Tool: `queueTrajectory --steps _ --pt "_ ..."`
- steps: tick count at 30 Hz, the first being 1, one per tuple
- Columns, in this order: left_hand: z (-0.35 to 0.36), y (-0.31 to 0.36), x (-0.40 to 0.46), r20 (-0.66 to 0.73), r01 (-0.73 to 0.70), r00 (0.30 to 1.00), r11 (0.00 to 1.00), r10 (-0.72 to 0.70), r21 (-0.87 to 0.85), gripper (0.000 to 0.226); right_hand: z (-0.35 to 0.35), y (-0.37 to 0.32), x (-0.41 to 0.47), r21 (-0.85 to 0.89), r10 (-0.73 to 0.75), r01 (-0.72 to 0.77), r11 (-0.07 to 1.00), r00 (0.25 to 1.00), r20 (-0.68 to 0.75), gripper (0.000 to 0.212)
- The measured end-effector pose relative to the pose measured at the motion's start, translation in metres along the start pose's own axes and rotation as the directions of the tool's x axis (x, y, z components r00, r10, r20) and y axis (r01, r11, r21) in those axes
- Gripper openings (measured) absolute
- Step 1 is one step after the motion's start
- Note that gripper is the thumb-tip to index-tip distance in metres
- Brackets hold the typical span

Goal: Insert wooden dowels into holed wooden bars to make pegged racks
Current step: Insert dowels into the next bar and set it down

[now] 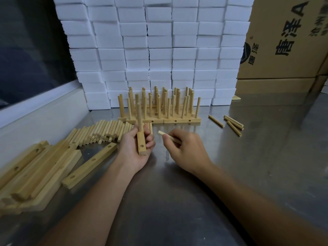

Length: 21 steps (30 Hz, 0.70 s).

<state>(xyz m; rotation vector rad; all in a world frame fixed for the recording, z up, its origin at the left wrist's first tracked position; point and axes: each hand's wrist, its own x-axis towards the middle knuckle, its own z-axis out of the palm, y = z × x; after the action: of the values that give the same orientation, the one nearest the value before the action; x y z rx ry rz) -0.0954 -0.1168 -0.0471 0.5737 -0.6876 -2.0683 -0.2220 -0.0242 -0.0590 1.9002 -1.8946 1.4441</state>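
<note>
Steel worktop [177, 192], white foam blocks [159, 50] stacked behind, cardboard cartons [284, 41] at right.

I see my left hand [136, 150] wrapped round a pale holed bar [142, 144], one dowel [139, 116] standing upright in it; my right hand [184, 150] pinches a second dowel [164, 134] just beside. Finished racks [159, 110] stand behind; loose dowels [103, 132] and bare bars [35, 167] lie left.

Your left hand [136, 148] and right hand [184, 150] are bare, with no gloves, rings or watch in view. Both your forearms are uncovered to the frame edge; no sleeve shows.
</note>
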Motion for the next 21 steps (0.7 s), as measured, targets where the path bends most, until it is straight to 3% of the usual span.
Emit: queueTrajectory --steps 5,9,13,17,21 --pt "-0.002 0.001 0.003 0.024 0.048 0.999 0.999 -0.048 -0.008 0.027 -0.001 -0.009 -0.004 -0.047 -0.122 0.136 0.99 0.966 0.228 0.026" --pt "-0.004 0.0 0.004 0.032 0.036 0.999 0.999 -0.036 0.003 0.025 -0.002 -0.013 -0.002 -0.091 -0.101 0.132 0.987 0.953 0.287 0.026" --pt "-0.004 0.0 0.002 0.034 0.037 0.999 0.999 -0.037 0.007 0.025 -0.006 -0.026 0.008 -0.241 -0.095 0.192 0.951 0.927 0.362 0.025" --pt "-0.004 -0.001 0.002 0.029 0.042 0.999 0.999 -0.042 0.005 0.02 -0.019 -0.047 0.034 -0.468 -0.187 0.458 0.756 0.836 0.515 0.021" --pt "-0.004 0.0 0.002 0.029 0.055 0.998 0.998 -0.056 0.037 0.035 -0.024 -0.063 0.054 -0.469 -0.314 0.78 0.415 0.606 0.731 0.018"
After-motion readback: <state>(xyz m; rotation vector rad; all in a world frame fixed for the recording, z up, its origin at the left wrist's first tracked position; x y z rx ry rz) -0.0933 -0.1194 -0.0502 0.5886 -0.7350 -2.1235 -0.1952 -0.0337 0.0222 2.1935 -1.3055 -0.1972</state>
